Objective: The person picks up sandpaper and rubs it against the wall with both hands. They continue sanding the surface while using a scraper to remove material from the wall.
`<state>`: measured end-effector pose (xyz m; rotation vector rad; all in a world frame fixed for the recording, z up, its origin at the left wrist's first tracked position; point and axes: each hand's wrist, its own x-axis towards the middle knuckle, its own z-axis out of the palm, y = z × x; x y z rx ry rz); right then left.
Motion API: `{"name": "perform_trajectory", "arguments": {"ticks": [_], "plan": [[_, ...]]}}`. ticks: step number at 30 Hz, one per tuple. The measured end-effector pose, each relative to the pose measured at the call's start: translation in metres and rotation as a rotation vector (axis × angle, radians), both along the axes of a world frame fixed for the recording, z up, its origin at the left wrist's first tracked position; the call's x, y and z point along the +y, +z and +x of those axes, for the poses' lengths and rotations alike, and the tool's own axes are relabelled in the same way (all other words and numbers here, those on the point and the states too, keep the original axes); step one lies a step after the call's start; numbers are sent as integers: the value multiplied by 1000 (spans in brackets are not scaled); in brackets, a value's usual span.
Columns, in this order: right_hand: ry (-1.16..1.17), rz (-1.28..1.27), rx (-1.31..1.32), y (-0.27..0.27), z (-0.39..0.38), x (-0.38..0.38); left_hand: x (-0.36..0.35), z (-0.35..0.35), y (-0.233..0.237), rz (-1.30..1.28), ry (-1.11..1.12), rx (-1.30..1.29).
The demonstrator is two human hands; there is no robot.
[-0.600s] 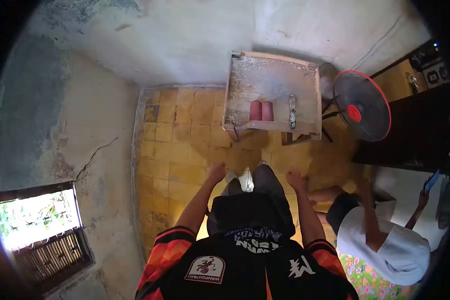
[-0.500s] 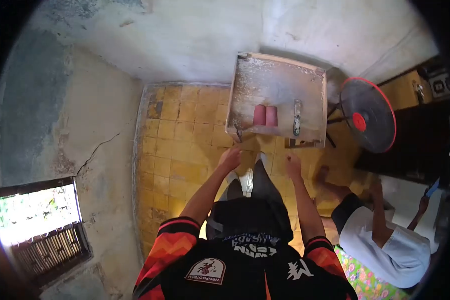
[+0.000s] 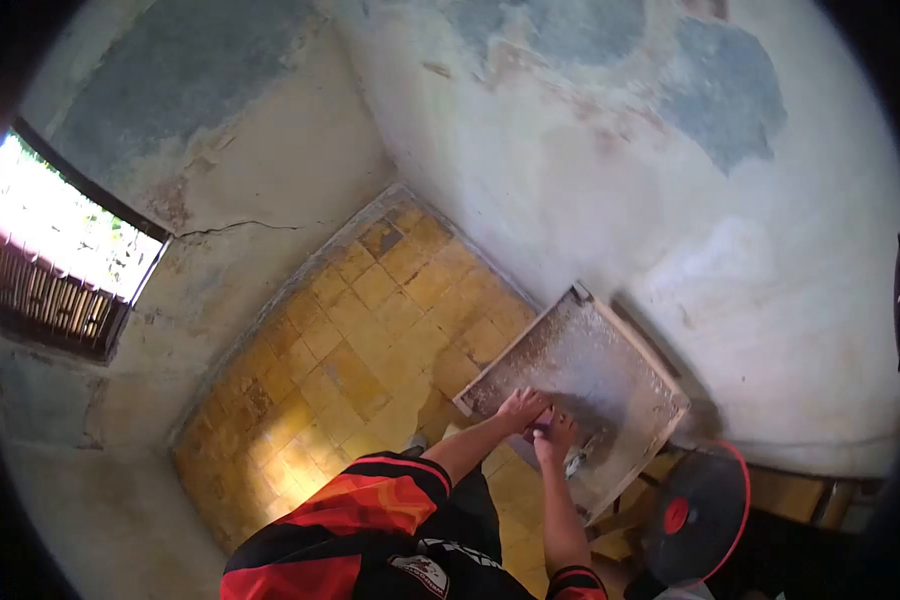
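Observation:
Both hands are together at the near part of a worn wooden table [image 3: 620,350]. My left hand [image 3: 523,408] is closed over one of the dark pink cylinders, its fingers curled round the top. Right beside it, my right hand [image 3: 556,436] grips at the other cylinder, with the thumb toward the left hand. Only a small part of a pink cylinder [image 3: 542,421] shows between the hands; the rest is covered. Close to my right wrist lies a narrow, whitish and dark object [image 3: 574,463], partly hidden by the arm.
A fan with a red rim [image 3: 677,515] stands right of the table. Part of another person's light clothing [image 3: 685,592] shows at the bottom edge. Yellow floor tiles [image 3: 370,340] lie left of the table, and a barred window [image 3: 60,260] is in the left wall.
The view has turned and moved closer to the table. My hands have gone from in front of its edge to the pink cylinders, which they now largely cover.

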<state>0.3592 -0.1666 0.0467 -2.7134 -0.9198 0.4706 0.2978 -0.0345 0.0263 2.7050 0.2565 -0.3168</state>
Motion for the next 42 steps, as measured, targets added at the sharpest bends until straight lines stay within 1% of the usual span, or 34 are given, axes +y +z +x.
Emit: {"name": "perform_trajectory", "arguments": {"ticks": [2, 3, 4, 6, 8, 10, 12, 14, 15, 16, 17, 18, 19, 21, 22, 24, 25, 27, 28, 29, 31, 33, 34, 35, 36, 37, 39, 40, 41, 42], "plan": [[3, 9, 25, 1, -2, -1, -2, -7, -15, 76, 62, -6], [0, 25, 87, -1, -2, -7, -4, -9, -19, 110, 94, -10], [-1, 41, 149, -7, -1, -15, -2, -13, -12, 52, 86, -16], [-22, 110, 125, -36, -4, -28, 8, -30, 11, -53, 57, -29], [-8, 430, -52, -82, -4, -39, 14, -57, 13, -161, 107, -171], [-99, 480, 374, -53, -4, -32, 22, -84, 1, -391, 123, 13], [-104, 311, 484, -97, 11, -58, 50, -113, 41, -683, 207, -161], [0, 224, 394, -41, 4, -44, 90, -128, 51, -699, 191, -128], [29, 261, 460, -54, 12, -46, 111, -139, 55, -711, 184, -105], [56, 297, 529, -76, 22, -52, 132, -154, 60, -756, 249, -134], [-26, 292, 446, -51, 16, -37, 157, -167, 67, -798, 312, -168], [-162, 329, 349, -29, 8, -11, 195, -178, 74, -827, 371, -209], [-284, 383, 275, 0, -3, 14, 229, -193, 81, -854, 455, -177], [-478, 539, 213, 51, -25, 71, 290, -230, 97, -920, 623, -105], [-544, 588, 207, 55, -31, 102, 319, -250, 97, -887, 680, -137], [-647, 699, 312, 55, -39, 173, 372, -289, 85, -844, 794, -182], [-704, 771, 411, 50, -42, 211, 398, -305, 80, -836, 849, -199], [-853, 859, 730, 36, -53, 282, 446, -341, 86, -925, 995, -107], [-888, 867, 854, 33, -61, 310, 462, -357, 91, -1027, 1110, -155], [-828, 860, 884, 32, -69, 340, 480, -368, 95, -1127, 1218, -207], [-316, 772, 624, 34, -77, 387, 508, -385, 88, -1144, 1314, -275], [-167, 498, 526, 95, -87, 442, 525, -384, 100, -1348, 1469, -410], [-22, 532, 535, 92, -80, 460, 533, -384, 101, -1443, 1547, -466], [-83, 621, 588, 90, -78, 476, 543, -384, 83, -1489, 1551, -491], [-145, 714, 638, 128, -83, 508, 554, -378, 79, -1464, 1557, -459], [-209, 804, 685, 145, -83, 526, 564, -369, 75, -1441, 1564, -423], [-191, 618, 252, 98, -44, 552, 588, -352, 57, -1325, 1476, -442], [-279, 729, 467, 144, -39, 576, 604, -340, 52, -1272, 1424, -453], [-210, 860, 369, 126, -2, 604, 619, -309, 72, -1319, 1558, -572], [-243, 943, 385, 116, 15, 613, 654, -291, 70, -1034, 1477, -361]]}}
